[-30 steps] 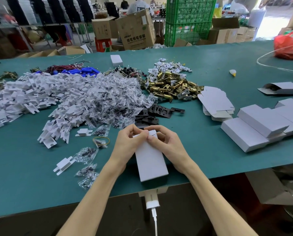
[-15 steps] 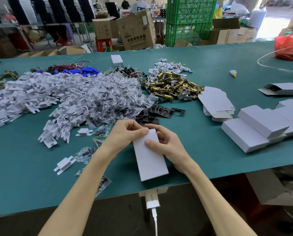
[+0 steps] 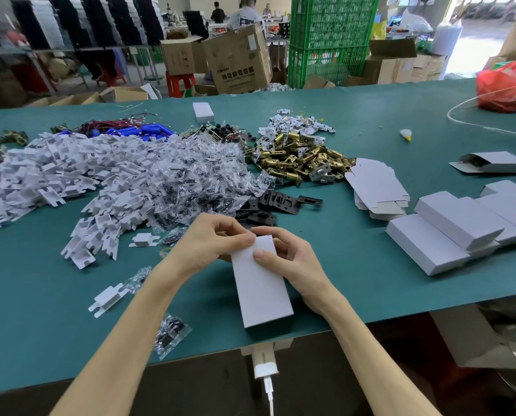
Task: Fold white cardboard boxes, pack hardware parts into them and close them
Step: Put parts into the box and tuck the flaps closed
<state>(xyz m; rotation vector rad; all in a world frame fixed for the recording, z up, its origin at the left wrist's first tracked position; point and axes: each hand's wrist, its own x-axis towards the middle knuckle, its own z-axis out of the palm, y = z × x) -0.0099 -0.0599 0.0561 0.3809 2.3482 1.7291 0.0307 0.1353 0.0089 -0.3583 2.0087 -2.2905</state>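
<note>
A: box status?
B: white box point(image 3: 261, 283) on desk point(image 3: 370, 280), near end at desk edge, well nearer me than brass latch pile point(image 3: 298, 154).
A: hands?
B: L hand point(image 3: 211, 244) fingers curled, pinching box's far end. R hand point(image 3: 292, 256) thumb flat on top face, fingers wrapped round far-right corner.
A: rest?
B: closed boxes point(image 3: 449, 232) right of & nearer than latch pile; flat blanks point(image 3: 376, 187) just right of it.

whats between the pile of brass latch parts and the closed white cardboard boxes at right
A stack of flat, unfolded white cardboard box blanks on the green table, in the head view.
</note>
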